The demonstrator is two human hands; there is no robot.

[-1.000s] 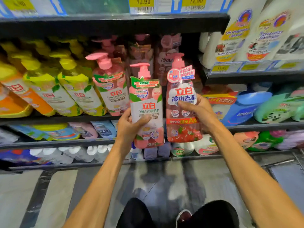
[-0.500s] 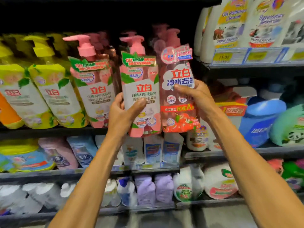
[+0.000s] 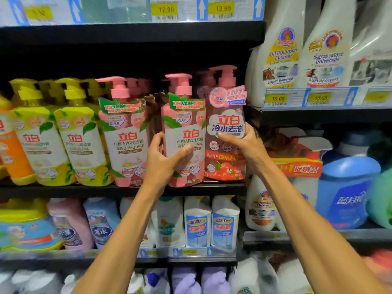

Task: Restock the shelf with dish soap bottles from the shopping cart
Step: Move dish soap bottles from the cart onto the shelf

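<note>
Here each hand (image 3: 163, 164) (image 3: 247, 148) grips a pink bottle (image 3: 184, 132) (image 3: 226, 128) beside yellow bottles (image 3: 61, 136), at the shelf (image 3: 84, 190).

Two bare forearms, left hand (image 3: 163, 161), right hand (image 3: 247, 148), no sleeves, rings or watch visible

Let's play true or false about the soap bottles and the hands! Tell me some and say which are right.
1. Each hand holds a pump bottle. True: the left hand grips the peach bottle, the right hand the red bottle.
2. The held bottles have yellow pumps. False: both are pink.
3. Yellow bottles stand left of the pink ones. True.
4. The red bottle lies flat. False: it is upright at the shelf edge.
5. The price tags overhead read 12.90. True.
</note>
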